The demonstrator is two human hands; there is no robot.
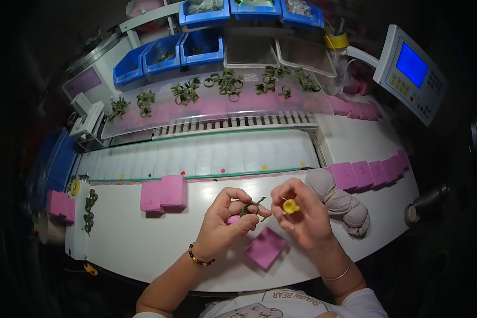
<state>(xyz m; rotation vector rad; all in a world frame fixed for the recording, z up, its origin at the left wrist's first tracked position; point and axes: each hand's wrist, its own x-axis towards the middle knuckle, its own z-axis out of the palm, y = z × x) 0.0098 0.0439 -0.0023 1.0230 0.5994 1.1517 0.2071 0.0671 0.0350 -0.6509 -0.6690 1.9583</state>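
Observation:
My left hand [225,220] is closed on a dark green ring-shaped piece [250,208] with a pointed end sticking up, pinched between thumb and fingers. A small bright pink patch [233,218] shows among those fingers; I cannot tell what it is. Close beside it on the right, my right hand [305,217] is closed with a small yellow cup-shaped piece [290,206] at its fingertips. On the white table just below both hands lies a pink block [265,248].
Pink blocks stand at left [173,191] and right [363,174]. A grey cloth bundle [342,204] lies beside my right hand. Beyond a white conveyor [206,153], green rings [230,82] lie in clusters on a clear sheet. Blue bins [164,55] and a keypad display [411,71] stand farther back.

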